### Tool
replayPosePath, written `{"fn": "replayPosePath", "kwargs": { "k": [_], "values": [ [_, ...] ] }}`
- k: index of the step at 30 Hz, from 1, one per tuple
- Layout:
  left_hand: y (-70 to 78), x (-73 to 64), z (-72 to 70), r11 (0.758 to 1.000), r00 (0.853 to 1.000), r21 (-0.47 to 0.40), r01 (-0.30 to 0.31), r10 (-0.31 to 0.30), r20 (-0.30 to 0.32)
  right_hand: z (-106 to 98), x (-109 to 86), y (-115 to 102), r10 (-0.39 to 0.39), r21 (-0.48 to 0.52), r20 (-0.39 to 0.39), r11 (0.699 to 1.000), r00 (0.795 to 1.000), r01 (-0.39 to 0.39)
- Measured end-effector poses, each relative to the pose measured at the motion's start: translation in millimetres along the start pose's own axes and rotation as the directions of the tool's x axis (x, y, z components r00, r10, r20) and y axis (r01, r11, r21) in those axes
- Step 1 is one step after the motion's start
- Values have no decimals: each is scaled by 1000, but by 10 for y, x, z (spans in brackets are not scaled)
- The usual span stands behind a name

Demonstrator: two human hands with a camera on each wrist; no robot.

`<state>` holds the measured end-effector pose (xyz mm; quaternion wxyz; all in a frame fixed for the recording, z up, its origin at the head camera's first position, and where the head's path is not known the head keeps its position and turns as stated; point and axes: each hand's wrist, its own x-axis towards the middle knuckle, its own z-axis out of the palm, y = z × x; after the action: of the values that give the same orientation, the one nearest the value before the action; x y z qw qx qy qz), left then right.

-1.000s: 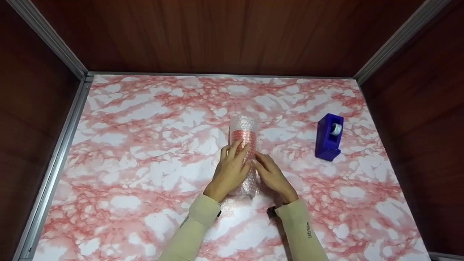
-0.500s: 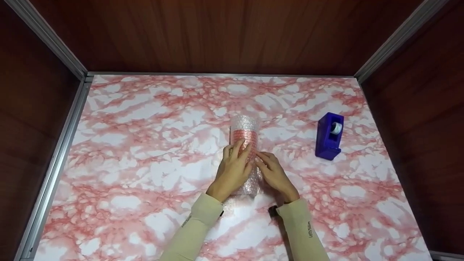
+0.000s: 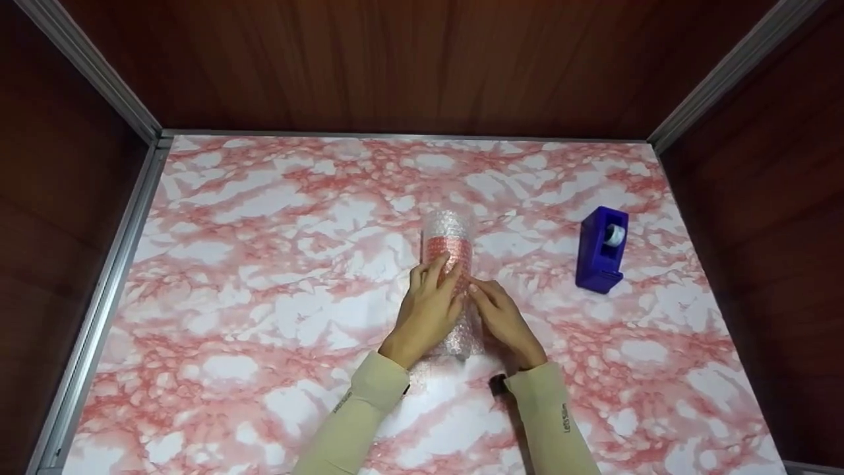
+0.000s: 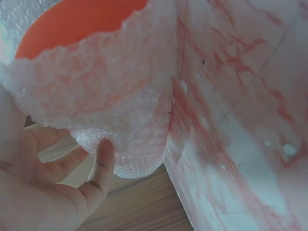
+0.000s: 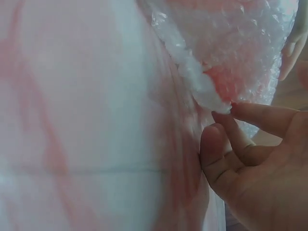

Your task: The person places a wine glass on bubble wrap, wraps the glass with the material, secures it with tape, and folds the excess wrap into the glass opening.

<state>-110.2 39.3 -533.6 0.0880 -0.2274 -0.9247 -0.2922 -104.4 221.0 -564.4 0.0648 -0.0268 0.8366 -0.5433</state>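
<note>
A roll of clear bubble wrap (image 3: 448, 224) lies lengthwise in the middle of the table, wound round an orange-red cylindrical thing (image 4: 82, 24) whose kind the wrap hides. My left hand (image 3: 425, 320) rests across the top of the roll, fingers spread, its thumb (image 4: 103, 154) touching the wrap's near part. On the roll's right side, my right hand (image 3: 504, 320) has its fingertips at the loose edge of the bubble wrap (image 5: 192, 77), thumb and fingers drawn together there. The left hand partly hides the roll's middle in the head view.
A purple tape dispenser (image 3: 597, 254) with a small roll of tape (image 3: 614, 235) stands to the right. The pink-and-white marbled tabletop (image 3: 297, 198) is bounded by dark wooden panels (image 3: 395, 66) with metal frame strips at the back and sides.
Both hands and the wrapped roll have shifted very slightly to the right in view. The right fingertips have drawn closer together at the wrap's edge, and the left hand keeps its place on top.
</note>
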Motion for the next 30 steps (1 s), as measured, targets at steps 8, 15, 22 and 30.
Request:
{"fn": "replayPosePath", "kwargs": {
  "k": [8,15,22,30],
  "values": [
    [0,-1,16,1000,1000,10,-6,6,5,14,-2,0,97,297,-32,951,995,-83],
    [8,1,3,1000,999,5,16,-16,30,4,-8,35,104,475,8,875,995,-96],
    [-5,-9,-8,999,1000,-36,17,-17,18,5,-6,19,144,618,11,777,989,-120],
    [-43,-26,-6,995,1000,-93,28,-28,7,7,4,11,189,694,24,703,982,-152]
  ]
}}
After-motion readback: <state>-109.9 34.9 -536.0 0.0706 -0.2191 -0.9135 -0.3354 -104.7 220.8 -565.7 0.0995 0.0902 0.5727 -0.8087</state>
